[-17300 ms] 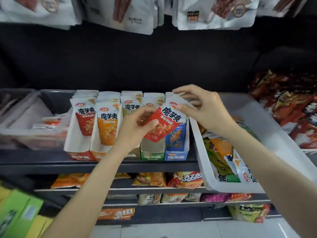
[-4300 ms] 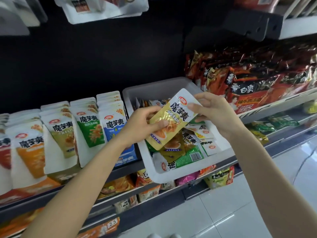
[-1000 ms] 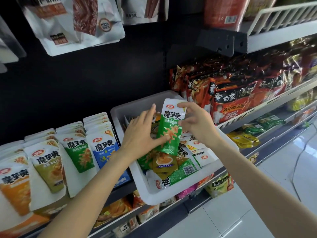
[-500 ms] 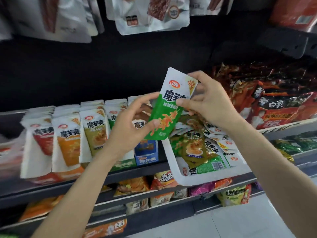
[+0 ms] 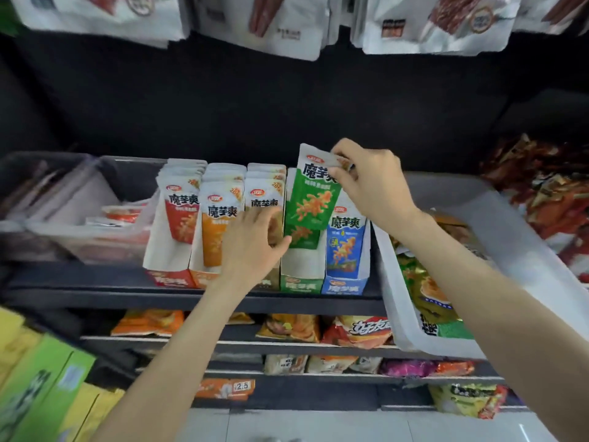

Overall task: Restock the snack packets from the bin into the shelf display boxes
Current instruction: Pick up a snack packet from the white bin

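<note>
**Green packet held over the green display box, head view**

Nearest the camera, two bare forearms rise from the lower edge towards the shelf; the left forearm runs up and to the right, the right one up and to the left. The left hand [image 5: 251, 240] is seen from the back, its fingers straight and spread, holding nothing; the fingertips lie against the front packets of the olive and green boxes, the thumb pointing towards the green stack. The right hand [image 5: 371, 183] is higher and farther in, its wrist bent; thumb and curled fingers pinch the top right corner of the green packet [image 5: 310, 194]. This packet is a flat, glossy pouch, white at the top and green below, printed with orange food pieces; it hangs upright, slightly tilted, its lower edge in front of the packets that stand in the green display box [image 5: 301, 282]. That box is open-topped card, fourth in a touching row: red box [image 5: 169, 277], orange box [image 5: 200, 277], an olive one mostly hidden by the left wrist, then green, then the blue box [image 5: 344, 285]; each holds upright pouches in its own colour. Just right of the blue box, the white plastic bin [image 5: 401, 330] sits tilted on the dark shelf [image 5: 95, 296]; crumpled packets lie loose inside it. Farthest off, white hanging pouches [image 5: 287, 23] show blurred against a black back panel.
</note>
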